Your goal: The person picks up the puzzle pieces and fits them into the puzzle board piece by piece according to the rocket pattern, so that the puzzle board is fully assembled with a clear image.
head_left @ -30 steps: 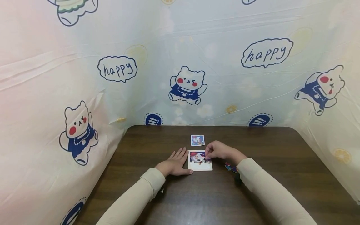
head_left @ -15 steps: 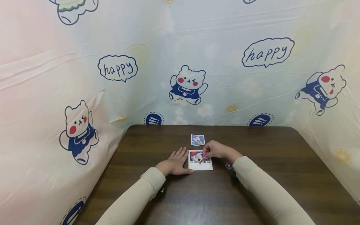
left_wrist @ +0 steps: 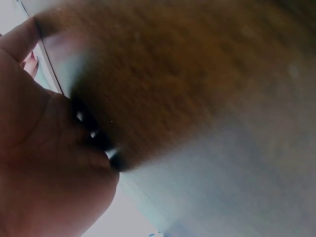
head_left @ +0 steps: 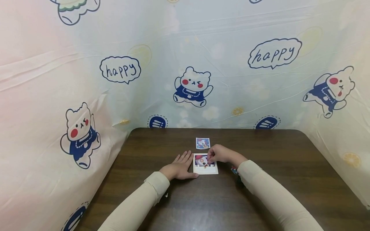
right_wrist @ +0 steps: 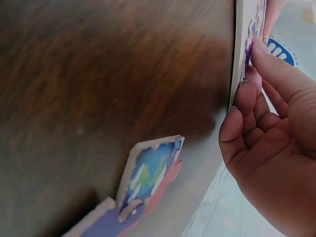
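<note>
A white-bordered jigsaw puzzle tray [head_left: 209, 171] lies on the table, its upper part filled with a cartoon dog in a red hat and its lower strip bare white. My left hand [head_left: 180, 168] rests flat on the table along the tray's left edge, fingers spread and thumb at the lower left corner. At the right side of the picture, my right hand [head_left: 221, 154] pinches a purple puzzle piece [right_wrist: 248, 58] against the tray. The fingers hide most of that piece; in the right wrist view, the thumb sits over it while the other fingers curl beside the tray's edge.
Beyond the tray lies a small printed picture card [head_left: 203, 143] of the same dog. Several loose puzzle pieces [right_wrist: 150, 170] lie right of the tray, partly hidden by the right forearm in the head view. A patterned curtain [head_left: 225, 96] surrounds the dark wooden table [head_left: 162, 141].
My right hand has shifted slightly left over the picture, its fingers still at the puzzle's lower right area. The left hand and the tray stay in place.
</note>
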`<state>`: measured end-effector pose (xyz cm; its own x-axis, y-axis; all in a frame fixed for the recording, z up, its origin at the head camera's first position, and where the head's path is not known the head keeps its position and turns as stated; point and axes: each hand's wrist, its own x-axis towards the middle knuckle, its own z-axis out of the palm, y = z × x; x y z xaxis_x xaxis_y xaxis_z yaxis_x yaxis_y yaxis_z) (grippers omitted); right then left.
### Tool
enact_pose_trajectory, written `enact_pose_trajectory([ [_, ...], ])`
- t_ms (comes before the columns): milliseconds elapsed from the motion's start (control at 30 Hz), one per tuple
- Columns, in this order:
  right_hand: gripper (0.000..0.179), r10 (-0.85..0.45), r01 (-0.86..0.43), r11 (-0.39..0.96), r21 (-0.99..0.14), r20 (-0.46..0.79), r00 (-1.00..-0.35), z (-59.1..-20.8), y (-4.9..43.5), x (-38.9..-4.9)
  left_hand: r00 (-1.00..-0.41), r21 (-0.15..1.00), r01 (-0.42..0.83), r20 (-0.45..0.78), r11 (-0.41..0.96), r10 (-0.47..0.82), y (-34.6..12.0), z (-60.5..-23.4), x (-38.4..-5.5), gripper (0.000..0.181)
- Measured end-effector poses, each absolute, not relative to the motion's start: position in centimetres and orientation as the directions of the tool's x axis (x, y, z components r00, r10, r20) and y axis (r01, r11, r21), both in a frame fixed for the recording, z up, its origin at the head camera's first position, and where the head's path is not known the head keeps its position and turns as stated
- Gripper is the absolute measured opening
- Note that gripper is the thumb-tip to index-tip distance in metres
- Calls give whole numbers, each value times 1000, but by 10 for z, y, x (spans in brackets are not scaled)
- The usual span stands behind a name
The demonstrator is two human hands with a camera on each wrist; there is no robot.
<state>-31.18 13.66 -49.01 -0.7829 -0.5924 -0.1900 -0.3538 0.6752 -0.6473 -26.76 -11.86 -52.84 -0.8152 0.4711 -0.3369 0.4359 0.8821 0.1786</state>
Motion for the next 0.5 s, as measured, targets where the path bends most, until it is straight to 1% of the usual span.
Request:
enact_pose_trajectory([
  [200, 9, -584, -342, 684, -645, -201, -787, -493, 136, -313, -815, 176, 446, -327, 878, 479, -119, -527, -267, 114],
  [500, 11, -589, -354, 683, -639, -195, -784, -492, 138, -315, -815, 176, 441, -334, 880, 475, -119, -532, -270, 118],
])
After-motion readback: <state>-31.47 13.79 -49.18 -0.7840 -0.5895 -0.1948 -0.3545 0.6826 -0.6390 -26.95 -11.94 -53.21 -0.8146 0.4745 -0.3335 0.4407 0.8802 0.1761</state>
